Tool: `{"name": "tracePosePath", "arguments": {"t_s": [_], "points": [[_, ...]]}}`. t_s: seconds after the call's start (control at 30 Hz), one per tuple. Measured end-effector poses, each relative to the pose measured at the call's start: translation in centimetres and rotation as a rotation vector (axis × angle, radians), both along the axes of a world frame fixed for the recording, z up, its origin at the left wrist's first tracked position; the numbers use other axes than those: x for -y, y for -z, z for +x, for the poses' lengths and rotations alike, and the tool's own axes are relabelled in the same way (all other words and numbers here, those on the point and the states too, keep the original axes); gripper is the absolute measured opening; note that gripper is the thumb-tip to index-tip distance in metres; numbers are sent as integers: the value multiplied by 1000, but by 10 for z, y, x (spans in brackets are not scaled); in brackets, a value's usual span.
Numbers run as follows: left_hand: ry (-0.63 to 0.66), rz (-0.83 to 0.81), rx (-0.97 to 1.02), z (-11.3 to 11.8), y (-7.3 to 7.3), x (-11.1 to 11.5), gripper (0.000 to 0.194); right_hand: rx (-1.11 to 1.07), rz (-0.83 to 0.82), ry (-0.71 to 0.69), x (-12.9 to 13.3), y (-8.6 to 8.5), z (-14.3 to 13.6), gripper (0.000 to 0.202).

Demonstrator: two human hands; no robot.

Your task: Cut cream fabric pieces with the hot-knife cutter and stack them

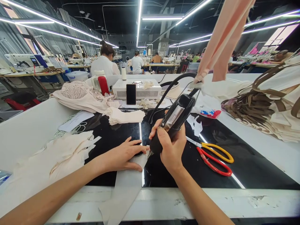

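My right hand point(172, 147) is wrapped round a black corded hand tool point(177, 117) with a silvery metal lever on its side. The tool slants, its rounded lower end close to a pale strip of fabric point(127, 190); whether they touch is hidden. From above, a knotted pink fabric band point(219, 47) is tied near the tool's top end. My left hand point(124, 154) lies flat on the pale strip, fingers spread, fingertips beside the tool's lower end. The strip hangs over the table's front edge.
Red-and-yellow-handled scissors point(212, 156) lie right of the tool. Cream fabric pieces point(58, 153) pile up at left, with a folded cream stack point(124, 115) behind. A phone point(131, 94) leans against a white box point(140, 89). Brown straps point(253, 97) heap at right. People sit farther back.
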State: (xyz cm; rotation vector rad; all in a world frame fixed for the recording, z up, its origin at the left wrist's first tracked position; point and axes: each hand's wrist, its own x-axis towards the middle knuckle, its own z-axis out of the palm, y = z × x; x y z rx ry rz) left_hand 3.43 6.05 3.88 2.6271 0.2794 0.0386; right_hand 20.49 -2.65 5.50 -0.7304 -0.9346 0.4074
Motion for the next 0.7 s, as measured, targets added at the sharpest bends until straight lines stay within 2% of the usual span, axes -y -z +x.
{"name": "tracePosePath", "arguments": {"t_s": [0.23,0.47,0.7], "points": [[30,100,-12,0,-3,2,51,14,-4,13,-2,0,-1,24],[27,99,-29,1,-4,2,54,-25,23,20,-3,-7,2,24],[16,70,-85,1,-7,3,53,-4,12,16,-4,-3,2,24]]}}
